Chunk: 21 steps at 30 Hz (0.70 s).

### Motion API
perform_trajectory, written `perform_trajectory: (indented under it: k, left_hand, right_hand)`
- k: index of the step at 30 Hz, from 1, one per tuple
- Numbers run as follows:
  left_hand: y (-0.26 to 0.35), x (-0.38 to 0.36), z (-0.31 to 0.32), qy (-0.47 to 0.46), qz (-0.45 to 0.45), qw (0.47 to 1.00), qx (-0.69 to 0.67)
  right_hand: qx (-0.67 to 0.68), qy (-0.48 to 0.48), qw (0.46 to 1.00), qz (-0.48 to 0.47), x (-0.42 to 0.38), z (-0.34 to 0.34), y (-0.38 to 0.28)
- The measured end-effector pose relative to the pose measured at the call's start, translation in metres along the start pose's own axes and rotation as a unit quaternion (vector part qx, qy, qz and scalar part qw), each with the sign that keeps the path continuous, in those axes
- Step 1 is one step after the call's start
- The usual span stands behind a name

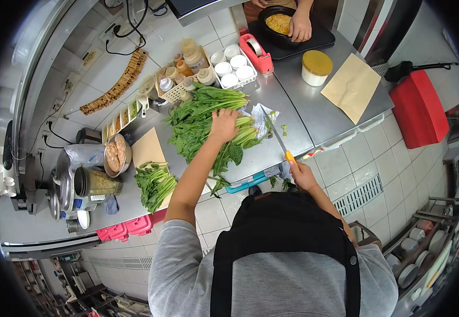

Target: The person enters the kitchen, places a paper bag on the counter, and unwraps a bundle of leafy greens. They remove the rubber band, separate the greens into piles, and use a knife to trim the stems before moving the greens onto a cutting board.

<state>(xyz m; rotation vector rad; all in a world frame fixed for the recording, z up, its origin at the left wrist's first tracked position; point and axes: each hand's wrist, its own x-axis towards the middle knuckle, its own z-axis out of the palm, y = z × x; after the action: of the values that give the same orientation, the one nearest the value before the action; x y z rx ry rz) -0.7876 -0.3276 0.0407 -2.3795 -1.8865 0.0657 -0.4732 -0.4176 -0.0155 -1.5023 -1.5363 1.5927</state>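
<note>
A large pile of leafy greens [193, 119], which looks like spinach, lies on the steel counter with its stems toward the right. My left hand [224, 125] rests on the bunch, fingers curled over the stems and holding them down. In my right hand [301, 175] is a knife [278, 134] with a yellow handle, its blade pointing away from me, just right of the stem ends. Crumpled printed paper [259, 119] lies by the blade, and small green scraps [284, 128] are beside it. A smaller bunch of greens [154, 184] sits apart at the left.
Behind the greens stand a basket of sauce bottles [184, 74], white-lidded containers [233, 66] and a red tape dispenser [257, 54]. At the far right are a yellow-lidded tub [316, 67] and brown paper [352, 87]. Another person's hand [300, 26] touches a black bowl [267, 33].
</note>
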Motion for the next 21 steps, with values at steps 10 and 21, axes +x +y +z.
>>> perform_trajectory:
  k: [10,21]
  left_hand:
    - [-0.041,0.015,-0.09,0.111,0.008,0.962,-0.251]
    - [0.08,0.048,0.026,-0.039,-0.041,0.998,-0.017]
  right_hand:
    - [0.101,-0.026,0.994,0.023,0.002,-0.011,-0.002]
    - [0.1,0.053,0.994,0.009,0.008,-0.008,0.007]
